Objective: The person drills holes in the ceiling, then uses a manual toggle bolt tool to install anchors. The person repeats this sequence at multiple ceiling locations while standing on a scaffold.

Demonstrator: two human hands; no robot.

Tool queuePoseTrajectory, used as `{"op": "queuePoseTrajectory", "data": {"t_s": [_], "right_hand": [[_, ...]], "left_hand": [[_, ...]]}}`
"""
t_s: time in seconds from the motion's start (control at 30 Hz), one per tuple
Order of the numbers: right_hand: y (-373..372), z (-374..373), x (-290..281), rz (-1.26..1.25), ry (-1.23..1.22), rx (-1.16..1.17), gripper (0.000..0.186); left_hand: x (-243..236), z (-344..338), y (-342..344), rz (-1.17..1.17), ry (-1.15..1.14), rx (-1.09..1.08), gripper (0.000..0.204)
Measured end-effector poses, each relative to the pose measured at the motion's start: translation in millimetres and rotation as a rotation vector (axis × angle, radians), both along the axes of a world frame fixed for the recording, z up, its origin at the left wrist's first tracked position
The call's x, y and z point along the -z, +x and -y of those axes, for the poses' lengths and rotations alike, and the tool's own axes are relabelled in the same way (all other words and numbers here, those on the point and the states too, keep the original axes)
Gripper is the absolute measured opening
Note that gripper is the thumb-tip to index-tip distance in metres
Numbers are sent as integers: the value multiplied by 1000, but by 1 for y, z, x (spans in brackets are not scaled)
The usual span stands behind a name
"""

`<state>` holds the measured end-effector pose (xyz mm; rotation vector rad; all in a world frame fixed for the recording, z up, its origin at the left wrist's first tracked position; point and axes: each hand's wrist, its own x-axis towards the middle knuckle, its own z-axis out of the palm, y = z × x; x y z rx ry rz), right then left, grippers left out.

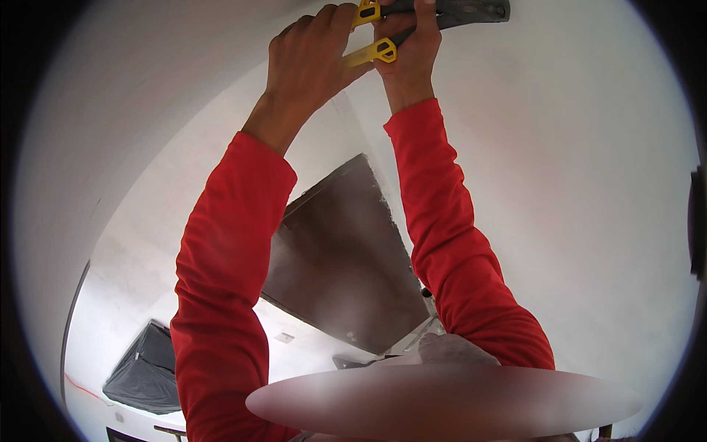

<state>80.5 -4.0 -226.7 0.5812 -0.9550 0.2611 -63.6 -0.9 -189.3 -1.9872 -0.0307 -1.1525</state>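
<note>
Both my arms, in red sleeves, reach up to the top of the view. There I hold a hand tool (471,10) with two yellow arms and a dark grey handle that has a rounded end; its exact kind cannot be told. My left hand (309,59) has its fingers curled round the yellow arms, which pass partly behind it. On the right, my right hand (409,62) is wrapped about the grey handle, its thumb lying across it. The upper edge of the view cuts off part of the tool and of the right hand's fingers.
A big dark brown panel (346,250) shows between my forearms. Pale walls (574,184) surround it. At the lower left is a black covered object (147,368), with a thin red cable (85,388) beside it. A small plate (283,338) sits below the panel.
</note>
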Motion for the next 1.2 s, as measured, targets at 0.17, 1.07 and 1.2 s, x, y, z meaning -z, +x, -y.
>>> {"op": "queuePoseTrajectory", "data": {"t_s": [0.17,1.07,1.2], "right_hand": [[-9,3,-8,-132,-68,-8,34],[-20,43,73,-14,-513,241,38],[-12,76,140,70,-708,390,34]], "left_hand": [[-12,-4,-2,-14,75,-7,44],[-20,-10,14,-154,-260,-50,45],[-28,-29,16,-129,-139,-115,54]]}}
